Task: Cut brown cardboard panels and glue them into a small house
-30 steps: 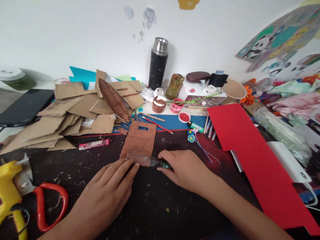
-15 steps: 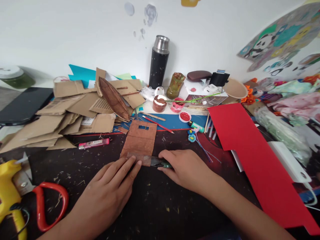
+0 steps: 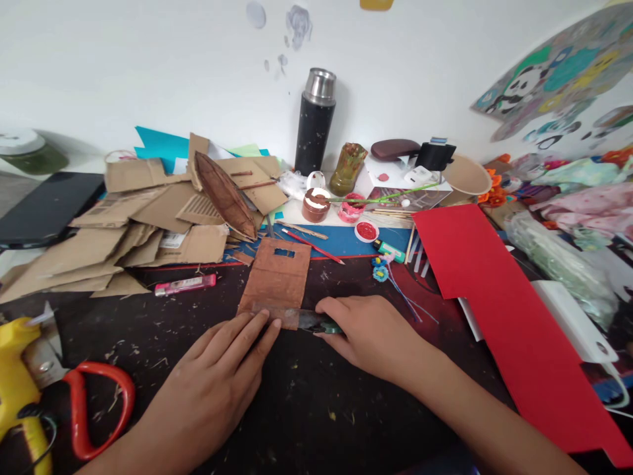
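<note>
A flat, brown rectangle of cardboard (image 3: 277, 277) with a small slot at its 12 o'clock edge lies on the dark, crumb-strewn tabletop (image 3: 316, 409). A see-through strip (image 3: 287, 315) crosses its 6 o'clock end. At 7 o'clock the left hand (image 3: 220, 376) lies flat, fingers unclenched, fingertips on the strip. At 4 o'clock the right hand (image 3: 370, 333) is clamped, thumb and fingers pinching a dark green handle (image 3: 330, 326). Further out: rough cardboard scraps (image 3: 153, 211) at 10 o'clock, a smooth red sheet (image 3: 499, 297) at 3, red-handled scissors (image 3: 129, 396) at 8.
</note>
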A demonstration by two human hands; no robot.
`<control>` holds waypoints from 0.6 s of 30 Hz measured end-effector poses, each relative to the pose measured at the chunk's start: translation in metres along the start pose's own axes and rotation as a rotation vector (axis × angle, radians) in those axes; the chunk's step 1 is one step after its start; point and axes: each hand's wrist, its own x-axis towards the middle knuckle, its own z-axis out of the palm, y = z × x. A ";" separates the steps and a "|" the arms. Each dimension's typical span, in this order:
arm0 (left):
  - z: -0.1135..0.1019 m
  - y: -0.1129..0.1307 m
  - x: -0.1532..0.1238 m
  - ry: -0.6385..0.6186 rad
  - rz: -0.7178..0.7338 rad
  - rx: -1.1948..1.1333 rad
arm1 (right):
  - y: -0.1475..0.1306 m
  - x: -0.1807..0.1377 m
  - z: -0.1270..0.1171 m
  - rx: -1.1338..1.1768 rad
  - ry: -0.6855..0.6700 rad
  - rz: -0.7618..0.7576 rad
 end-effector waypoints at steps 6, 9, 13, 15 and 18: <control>0.003 -0.004 -0.005 -0.037 0.035 0.026 | -0.002 0.001 -0.001 0.005 -0.023 0.016; 0.003 -0.005 -0.005 -0.032 0.043 0.039 | -0.002 0.000 -0.001 0.007 -0.028 0.017; 0.002 -0.005 -0.004 -0.033 0.056 0.042 | -0.002 0.000 0.000 0.006 -0.024 0.014; 0.001 -0.005 -0.004 -0.031 0.056 0.042 | -0.001 0.000 0.000 0.004 -0.018 0.007; 0.001 -0.004 -0.003 -0.032 0.052 0.036 | -0.001 0.000 0.001 0.006 -0.010 0.001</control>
